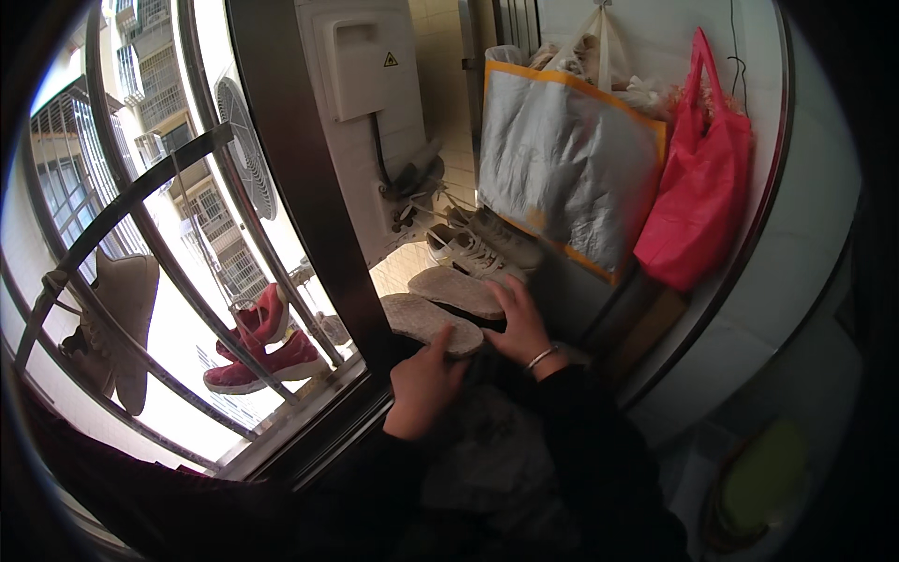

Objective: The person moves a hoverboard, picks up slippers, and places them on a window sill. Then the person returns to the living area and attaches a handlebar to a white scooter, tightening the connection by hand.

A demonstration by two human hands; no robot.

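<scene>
Two beige insoles lie side by side in front of me, the nearer insole [421, 318] a little lower and to the left of the farther insole [457, 288]. My left hand [423, 382] grips the right end of the nearer one, thumb on top. Closed round the right end of the farther one is my right hand [518, 323], with a bracelet on its wrist. The undersides of both insoles and some of my fingers are hidden. Just beyond them stands a pale sneaker [464, 251] with laces, and beside it another sneaker [506, 242].
Metal bars [164, 239] cross the window on the left. Red shoes [267, 363] and a pale shoe [131, 318] rest or hang at them. A dark window post [304, 178] rises beside my left hand. A silver bag [571, 155] and pink bag [698, 192] hang at the right.
</scene>
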